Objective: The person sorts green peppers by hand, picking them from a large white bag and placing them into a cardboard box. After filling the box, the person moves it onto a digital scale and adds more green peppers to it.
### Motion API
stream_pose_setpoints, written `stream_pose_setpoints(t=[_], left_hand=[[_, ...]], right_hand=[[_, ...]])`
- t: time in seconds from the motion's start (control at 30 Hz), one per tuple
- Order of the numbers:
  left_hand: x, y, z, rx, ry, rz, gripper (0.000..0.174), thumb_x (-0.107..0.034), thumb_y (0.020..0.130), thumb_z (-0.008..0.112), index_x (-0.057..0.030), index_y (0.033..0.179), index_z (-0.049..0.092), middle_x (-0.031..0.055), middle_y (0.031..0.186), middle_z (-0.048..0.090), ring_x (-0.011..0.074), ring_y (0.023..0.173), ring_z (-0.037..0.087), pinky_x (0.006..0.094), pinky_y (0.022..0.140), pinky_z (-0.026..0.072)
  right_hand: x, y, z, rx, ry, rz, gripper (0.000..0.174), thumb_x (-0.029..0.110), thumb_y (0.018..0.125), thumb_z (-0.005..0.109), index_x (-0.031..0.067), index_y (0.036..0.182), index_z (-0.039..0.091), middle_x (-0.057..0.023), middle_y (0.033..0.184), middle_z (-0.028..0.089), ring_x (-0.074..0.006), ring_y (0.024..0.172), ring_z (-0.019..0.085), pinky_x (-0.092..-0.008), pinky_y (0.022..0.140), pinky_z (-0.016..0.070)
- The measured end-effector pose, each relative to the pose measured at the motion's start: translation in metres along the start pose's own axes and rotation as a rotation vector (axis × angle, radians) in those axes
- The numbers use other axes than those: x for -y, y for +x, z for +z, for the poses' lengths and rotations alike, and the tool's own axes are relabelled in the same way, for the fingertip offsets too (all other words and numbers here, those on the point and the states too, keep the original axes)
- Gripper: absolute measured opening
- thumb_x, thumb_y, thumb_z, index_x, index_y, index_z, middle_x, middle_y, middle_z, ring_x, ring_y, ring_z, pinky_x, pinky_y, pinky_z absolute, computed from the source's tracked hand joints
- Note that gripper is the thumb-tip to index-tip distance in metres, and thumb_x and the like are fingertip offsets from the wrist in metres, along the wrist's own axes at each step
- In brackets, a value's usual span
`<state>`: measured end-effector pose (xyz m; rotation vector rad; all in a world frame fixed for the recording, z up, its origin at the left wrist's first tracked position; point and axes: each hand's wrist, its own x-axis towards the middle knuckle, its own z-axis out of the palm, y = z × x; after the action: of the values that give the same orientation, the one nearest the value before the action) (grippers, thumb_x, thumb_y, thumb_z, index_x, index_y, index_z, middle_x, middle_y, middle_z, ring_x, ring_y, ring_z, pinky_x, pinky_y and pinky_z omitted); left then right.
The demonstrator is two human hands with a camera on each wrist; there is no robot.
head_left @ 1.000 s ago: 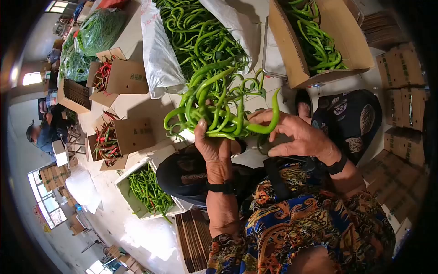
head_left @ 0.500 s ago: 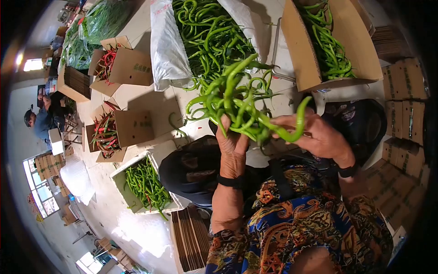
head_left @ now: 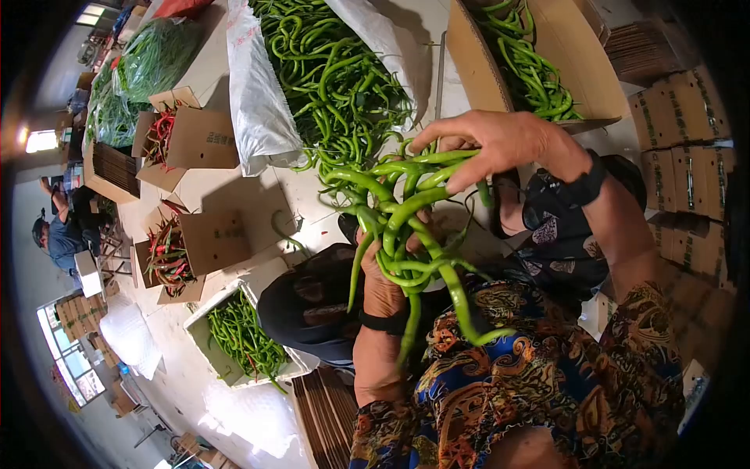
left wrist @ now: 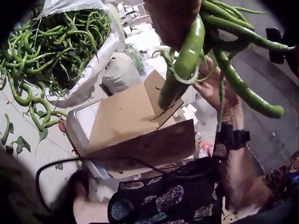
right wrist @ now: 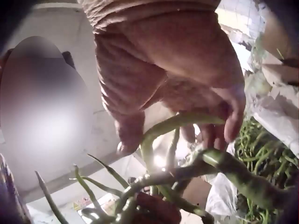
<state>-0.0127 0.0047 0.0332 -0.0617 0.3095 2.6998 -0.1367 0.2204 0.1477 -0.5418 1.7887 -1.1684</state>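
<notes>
With fingers of the left hand (head_left: pixel 381 273) curled round peppers (head_left: pixel 406 213), holding them before the sack (head_left: pixel 262 94), likely to keep them bunched; with the right hand (head_left: pixel 504 144) loosely arched above, cannot tell whether gripping.

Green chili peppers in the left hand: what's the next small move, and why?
I'd likely close the right hand gently on the green chili pepper between its thumb and fingertips, which stand apart in the right wrist view: the left hand alone seems to grip the tangled bunch, and several peppers dangle.
</notes>
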Motion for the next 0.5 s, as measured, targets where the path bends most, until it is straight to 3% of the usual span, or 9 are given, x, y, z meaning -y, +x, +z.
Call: stream_pose_setpoints(t=[0.03,0.13,0.23,0.27,0.37,0.4,0.5], left_hand=[[0.004,-0.001,0.0,-0.022,-0.096,0.004,0.069,-0.04,0.074,0.067,-0.0047,0.13,0.046,0.0255,0.105,0.056,0.0188,0.068,0.054,0.0296,0.059,0.0488],[0.009,-0.003,-0.001,-0.09,-0.137,-0.084,0.067,-0.045,0.076,0.065,-0.0008,0.124,0.051,0.0253,0.107,0.055,0.0207,0.075,0.054,0.0311,0.065,0.051],[0.011,0.0,-0.003,-0.037,-0.187,-0.065,0.06,-0.042,0.085,0.059,0.0002,0.127,0.048,0.0248,0.112,0.056,0.0273,0.09,0.059,0.0389,0.08,0.0529],[0.012,0.001,-0.001,-0.047,-0.134,-0.07,0.061,-0.043,0.086,0.058,0.0004,0.127,0.047,0.0241,0.113,0.056,0.0289,0.095,0.059,0.0415,0.084,0.052],[0.012,0.008,0.006,-0.038,-0.03,-0.09,0.064,-0.047,0.089,0.055,-0.0007,0.132,0.043,0.0209,0.115,0.056,0.0364,0.111,0.055,0.0511,0.094,0.0471],[0.015,0.009,0.012,-0.053,-0.037,-0.106,0.066,-0.049,0.088,0.055,-0.0021,0.133,0.043,0.0208,0.114,0.055,0.0374,0.108,0.057,0.051,0.091,0.0487],[0.013,0.009,0.007,0.009,-0.127,-0.138,0.067,-0.052,0.088,0.054,-0.0049,0.134,0.042,0.0208,0.113,0.055,0.0385,0.099,0.06,0.0489,0.084,0.0527]], right_hand=[[-0.007,0.003,-0.002,0.013,0.14,-0.024,0.062,0.022,0.077,0.075,-0.0009,0.128,0.048,-0.0176,0.113,0.062,-0.0194,0.101,0.06,-0.0311,0.088,0.0461],[-0.026,0.005,-0.004,0.047,0.439,-0.057,0.071,0.02,0.072,0.076,-0.0023,0.132,0.044,-0.0128,0.115,0.061,-0.0179,0.105,0.056,-0.0307,0.087,0.0454],[-0.033,0.0,0.005,0.072,0.52,-0.145,0.064,0.02,0.076,0.073,-0.0014,0.13,0.047,-0.0134,0.119,0.059,-0.0172,0.109,0.053,-0.0301,0.09,0.0436],[-0.033,-0.001,0.011,0.069,0.56,-0.145,0.054,0.023,0.081,0.069,-0.001,0.126,0.052,-0.0112,0.119,0.057,-0.0153,0.109,0.052,-0.0295,0.091,0.0407],[-0.041,0.001,0.006,-0.117,0.338,-0.185,0.047,0.025,0.087,0.063,-0.0013,0.125,0.053,-0.0081,0.116,0.057,-0.0141,0.104,0.051,-0.0276,0.086,0.0408],[-0.04,0.001,0.008,-0.169,0.28,-0.218,0.04,0.026,0.093,0.055,0.0003,0.124,0.054,-0.0061,0.109,0.058,-0.0131,0.096,0.052,-0.0263,0.079,0.0421],[-0.027,-0.002,0.011,-0.287,-0.038,-0.12,0.035,0.024,0.096,0.051,0.0024,0.124,0.055,-0.0072,0.103,0.061,-0.0125,0.091,0.054,-0.0258,0.076,0.0432]])
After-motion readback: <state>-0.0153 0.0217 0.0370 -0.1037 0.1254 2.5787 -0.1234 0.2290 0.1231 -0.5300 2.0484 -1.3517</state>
